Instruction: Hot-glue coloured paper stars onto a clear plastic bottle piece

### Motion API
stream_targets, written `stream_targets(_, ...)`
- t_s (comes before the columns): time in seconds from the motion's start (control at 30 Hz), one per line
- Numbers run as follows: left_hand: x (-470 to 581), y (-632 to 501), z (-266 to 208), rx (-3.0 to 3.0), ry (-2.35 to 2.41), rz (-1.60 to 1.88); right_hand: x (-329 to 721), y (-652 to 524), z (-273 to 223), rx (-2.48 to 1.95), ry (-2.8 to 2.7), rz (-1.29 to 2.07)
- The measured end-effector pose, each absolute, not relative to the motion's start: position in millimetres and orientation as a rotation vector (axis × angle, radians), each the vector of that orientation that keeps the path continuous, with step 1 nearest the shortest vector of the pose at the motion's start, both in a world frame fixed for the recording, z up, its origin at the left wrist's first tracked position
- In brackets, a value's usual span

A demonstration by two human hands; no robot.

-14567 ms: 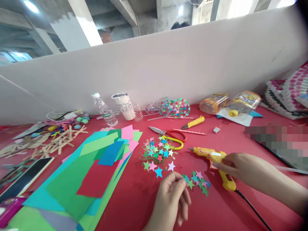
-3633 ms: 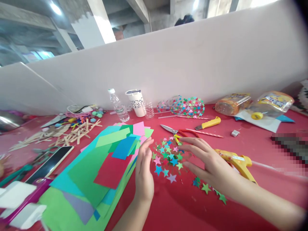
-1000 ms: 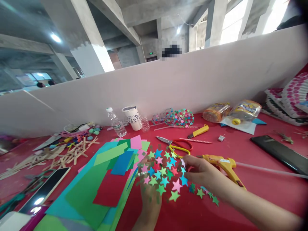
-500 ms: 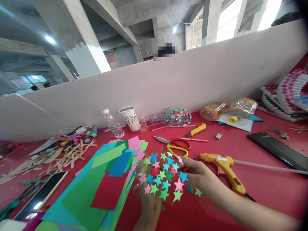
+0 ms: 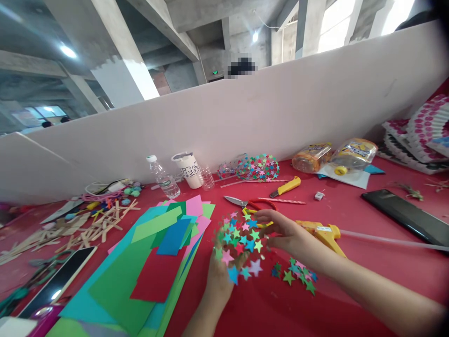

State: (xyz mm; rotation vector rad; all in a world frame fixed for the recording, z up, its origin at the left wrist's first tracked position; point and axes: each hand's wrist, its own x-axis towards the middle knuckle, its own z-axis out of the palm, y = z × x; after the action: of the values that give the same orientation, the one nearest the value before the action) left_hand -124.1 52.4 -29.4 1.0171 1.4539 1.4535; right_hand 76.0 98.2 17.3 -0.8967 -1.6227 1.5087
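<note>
Starred plastic [image 5: 238, 232]: clear, rounded and thin, dotted with flat paper stars in pink, blue, green, red and lilac; it is in the left hand, just in front of the scissors.
Scissors [image 5: 244, 204]: pointed metal blades, red and yellow looped handles, flat on the smooth red counter [image 5: 277, 311].
Paper [image 5: 119, 276]: overlapping flat sheets, mostly green and turquoise, left of the scissors.
Loose stars [image 5: 289, 278]: a small cluster, in front and to the right of the scissors.
Glue gun [image 5: 321, 230]: yellow plastic, right of the scissors.
Hard to see: the plastic's rim blends into the counter; the right arm covers the glue gun's grip; part of the yellow loop is hidden.
Left hand [image 5: 219, 276]: cups the plastic at its lower left, fingers partly showing through.
Right hand [image 5: 286, 232]: reaches in from the right, fingers loosely spread beside the plastic; whether the fingertips touch it, I cannot tell.
</note>
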Motion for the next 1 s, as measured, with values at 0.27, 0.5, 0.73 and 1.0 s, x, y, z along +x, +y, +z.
stream_targets(0.27,-134,53,-24,1.038,1.407,1.42,70,95,-3,-0.901,-1.731,1.516)
stream_targets(0.5,-146,56,-20,1.058,1.474,1.596,71,92,5,-0.978,-1.786,1.439)
stream_targets(0.73,-154,61,-1,1.029,1.589,2.058,89,104,25,-1.188,-1.903,1.058)
stream_targets(1.0,-101,1,25,2.318,1.236,1.534,122,88,25,-1.158,-2.356,0.694)
